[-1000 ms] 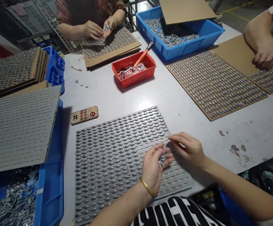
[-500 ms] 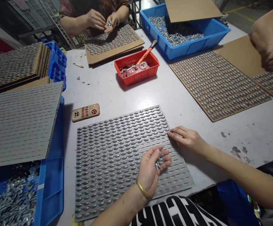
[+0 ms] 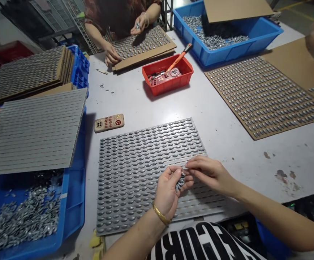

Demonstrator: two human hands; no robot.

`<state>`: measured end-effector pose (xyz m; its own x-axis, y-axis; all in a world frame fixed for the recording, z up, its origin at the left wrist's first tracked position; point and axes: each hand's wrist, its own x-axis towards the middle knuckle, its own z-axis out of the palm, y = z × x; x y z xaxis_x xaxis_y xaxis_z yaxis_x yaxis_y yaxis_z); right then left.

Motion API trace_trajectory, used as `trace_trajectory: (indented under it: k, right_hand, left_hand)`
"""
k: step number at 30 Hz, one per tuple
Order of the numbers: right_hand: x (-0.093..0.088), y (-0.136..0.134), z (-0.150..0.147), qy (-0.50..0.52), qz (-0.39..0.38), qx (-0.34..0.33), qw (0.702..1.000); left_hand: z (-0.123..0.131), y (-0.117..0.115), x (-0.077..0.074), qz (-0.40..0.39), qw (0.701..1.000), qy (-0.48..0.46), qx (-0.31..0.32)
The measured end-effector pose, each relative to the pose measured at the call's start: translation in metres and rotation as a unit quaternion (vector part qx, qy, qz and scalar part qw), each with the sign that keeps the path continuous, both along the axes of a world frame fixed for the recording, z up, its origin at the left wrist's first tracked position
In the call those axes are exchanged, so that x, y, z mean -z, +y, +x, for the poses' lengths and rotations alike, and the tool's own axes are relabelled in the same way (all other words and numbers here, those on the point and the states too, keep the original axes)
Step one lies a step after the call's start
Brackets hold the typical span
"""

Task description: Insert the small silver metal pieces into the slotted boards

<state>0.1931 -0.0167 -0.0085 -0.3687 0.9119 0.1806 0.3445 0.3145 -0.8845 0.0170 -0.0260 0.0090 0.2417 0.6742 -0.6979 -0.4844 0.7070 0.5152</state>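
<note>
A grey ribbed board (image 3: 140,169) lies in front of me, most of its rows filled with small oval metal pieces; the near right rows are bare. My left hand (image 3: 169,189), with a gold bracelet at the wrist, is cupped over the board and holds a bunch of small metal pieces (image 3: 180,181). My right hand (image 3: 209,174) reaches in from the right, its fingertips pinched at that bunch.
A blue bin (image 3: 67,213) of loose metal pieces stands at my left under a grey board (image 3: 32,131). A phone (image 3: 109,123), a red tray (image 3: 168,74), another blue bin (image 3: 227,32) and filled cardboard sheets (image 3: 262,94) lie beyond. Other people's hands (image 3: 110,56) work across the table.
My right hand has come back from the board's right edge to the pieces in my left hand. The view has shifted, so everything sits further right.
</note>
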Motion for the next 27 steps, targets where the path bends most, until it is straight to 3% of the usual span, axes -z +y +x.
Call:
trace_trajectory:
  k: [11,14,17,23,27]
  right_hand:
    - [0.0,-0.011,-0.047,0.108,-0.138,-0.01,0.984]
    - [0.002,-0.013,-0.051,0.148,-0.18,-0.01,0.972]
    - [0.0,-0.012,-0.053,0.137,-0.169,-0.023,0.976]
    - [-0.01,-0.003,-0.053,0.129,-0.237,-0.115,0.956]
    - [-0.013,-0.002,-0.056,0.064,-0.183,-0.101,0.976]
  left_hand:
    - [-0.024,-0.015,0.005,0.026,0.996,0.045,-0.068]
    - [-0.027,-0.016,0.005,0.027,0.997,0.043,-0.059]
    - [-0.031,-0.018,0.005,0.025,0.998,0.038,-0.048]
    - [-0.042,-0.02,0.006,0.022,0.998,0.055,0.023]
    - [-0.046,-0.016,0.008,0.034,0.996,0.072,0.039]
